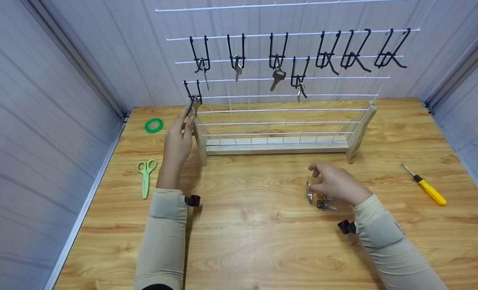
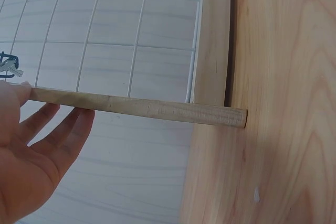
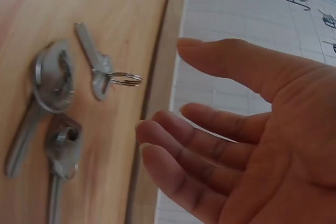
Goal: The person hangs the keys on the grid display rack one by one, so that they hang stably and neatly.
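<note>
My left hand (image 1: 177, 141) holds the left wooden post (image 2: 157, 109) of a white wire grid rack, thumb on one side and fingers on the other. Just above that hand, a key hangs on a black hook (image 1: 193, 92). Over the table, my right hand (image 1: 337, 183) hovers with fingers loosely bent and nothing between them. Close to it lie three loose keys: a small one with a split ring (image 3: 100, 69), a round-headed key (image 3: 55, 77) and another key (image 3: 63, 145). More keys, among them a large-headed key (image 1: 278, 76), hang from hooks on the grid.
Bare black hooks (image 1: 355, 54) hang on the grid's upper right. A green tape roll (image 1: 154, 125) and green scissors (image 1: 145, 177) lie left of the rack's wooden base (image 1: 277, 151). At the right lies a yellow-handled screwdriver (image 1: 428, 189). Pale panels (image 1: 49, 121) wall the table.
</note>
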The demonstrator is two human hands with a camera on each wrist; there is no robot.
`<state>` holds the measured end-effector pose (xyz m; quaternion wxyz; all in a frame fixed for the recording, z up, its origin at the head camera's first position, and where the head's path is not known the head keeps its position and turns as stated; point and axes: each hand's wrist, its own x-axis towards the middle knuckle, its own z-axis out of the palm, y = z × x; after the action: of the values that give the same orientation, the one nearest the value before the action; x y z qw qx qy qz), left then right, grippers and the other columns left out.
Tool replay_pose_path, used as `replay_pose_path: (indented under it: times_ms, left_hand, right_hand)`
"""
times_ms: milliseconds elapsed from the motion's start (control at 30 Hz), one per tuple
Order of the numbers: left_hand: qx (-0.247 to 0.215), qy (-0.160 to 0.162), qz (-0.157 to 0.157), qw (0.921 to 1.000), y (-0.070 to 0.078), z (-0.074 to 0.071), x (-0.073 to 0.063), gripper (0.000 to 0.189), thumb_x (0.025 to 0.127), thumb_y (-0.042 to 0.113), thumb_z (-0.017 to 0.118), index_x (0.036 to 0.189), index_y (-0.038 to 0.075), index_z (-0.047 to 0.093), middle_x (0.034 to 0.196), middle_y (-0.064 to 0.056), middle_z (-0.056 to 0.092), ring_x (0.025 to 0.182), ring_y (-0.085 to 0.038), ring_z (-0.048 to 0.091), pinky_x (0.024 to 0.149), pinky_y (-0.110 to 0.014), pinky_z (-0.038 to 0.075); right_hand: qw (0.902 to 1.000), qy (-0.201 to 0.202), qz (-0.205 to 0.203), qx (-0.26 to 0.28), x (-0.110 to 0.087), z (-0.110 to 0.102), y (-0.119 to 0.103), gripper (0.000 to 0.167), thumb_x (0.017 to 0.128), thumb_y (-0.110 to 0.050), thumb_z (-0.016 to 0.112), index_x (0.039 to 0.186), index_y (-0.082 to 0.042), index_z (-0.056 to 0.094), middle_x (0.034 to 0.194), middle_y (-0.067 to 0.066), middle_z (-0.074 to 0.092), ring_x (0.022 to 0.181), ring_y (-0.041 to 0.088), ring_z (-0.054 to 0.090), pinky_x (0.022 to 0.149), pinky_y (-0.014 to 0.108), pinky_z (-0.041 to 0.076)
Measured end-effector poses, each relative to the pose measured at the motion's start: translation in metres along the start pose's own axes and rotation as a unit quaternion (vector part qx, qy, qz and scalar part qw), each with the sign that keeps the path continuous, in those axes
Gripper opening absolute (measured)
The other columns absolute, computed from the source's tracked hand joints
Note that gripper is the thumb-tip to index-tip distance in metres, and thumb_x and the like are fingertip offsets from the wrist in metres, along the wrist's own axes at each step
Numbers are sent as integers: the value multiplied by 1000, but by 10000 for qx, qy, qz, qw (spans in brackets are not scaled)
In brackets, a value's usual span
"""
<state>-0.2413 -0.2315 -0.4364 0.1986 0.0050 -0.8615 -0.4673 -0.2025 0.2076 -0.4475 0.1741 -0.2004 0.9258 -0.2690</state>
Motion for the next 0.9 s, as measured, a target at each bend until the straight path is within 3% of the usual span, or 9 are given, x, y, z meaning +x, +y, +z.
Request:
replay_pose_path:
  times_ms: [67, 167, 300, 433, 633, 900]
  left_hand:
    - [29, 11, 32, 10000, -1, 0, 0, 49, 115, 37, 47, 163, 27, 47, 160, -15, 54, 132, -37, 69, 99, -47, 67]
    - [78, 13, 39, 10000, -1, 0, 0, 49, 115, 38, 46, 163, 28, 47, 161, -15, 54, 133, -38, 68, 100, -49, 66]
    - [38, 10, 6, 10000, -2, 0, 0, 48, 115, 38, 47, 162, 31, 47, 161, -14, 54, 133, -37, 69, 100, -48, 66]
    - [-18, 11, -27, 10000, 0, 0, 0, 48, 115, 36, 48, 162, 32, 47, 161, -12, 55, 133, -35, 69, 100, -46, 66]
    - [29, 59, -53, 10000, 1, -1, 1, 48, 115, 34, 49, 162, 29, 48, 161, -12, 55, 135, -37, 67, 99, -47, 66]
    - [62, 52, -28, 10000, 0, -1, 0, 49, 115, 39, 47, 163, 30, 47, 162, -12, 55, 135, -39, 67, 102, -49, 65]
  right_hand:
    - [9998, -138, -37, -127, 2, 4, 3, 55, 96, -24, 81, 134, 10, 60, 117, 22, 72, 99, 30, 71, 89, 51, 62]
    - [9992, -305, 16, -253, 4, 9, 7, 41, 95, -23, 81, 119, 5, 65, 101, 13, 70, 89, 23, 66, 81, 44, 59]
    - [9982, -507, 152, -275, 7, 13, 10, 30, 97, -25, 80, 109, -1, 66, 92, 6, 70, 81, 17, 63, 76, 37, 55]
    - [9980, -541, 209, -250, 9, 15, 12, 25, 98, -23, 77, 105, -2, 66, 91, 6, 74, 78, 15, 67, 77, 36, 57]
    - [9966, -726, 327, 197, 10, 18, 14, 15, 101, -17, 72, 98, -5, 64, 82, 4, 75, 66, 14, 70, 69, 27, 56]
    - [9933, -1064, 93, 437, 10, 18, 15, 11, 98, -14, 73, 97, -5, 66, 74, 3, 71, 60, 11, 64, 56, 24, 51]
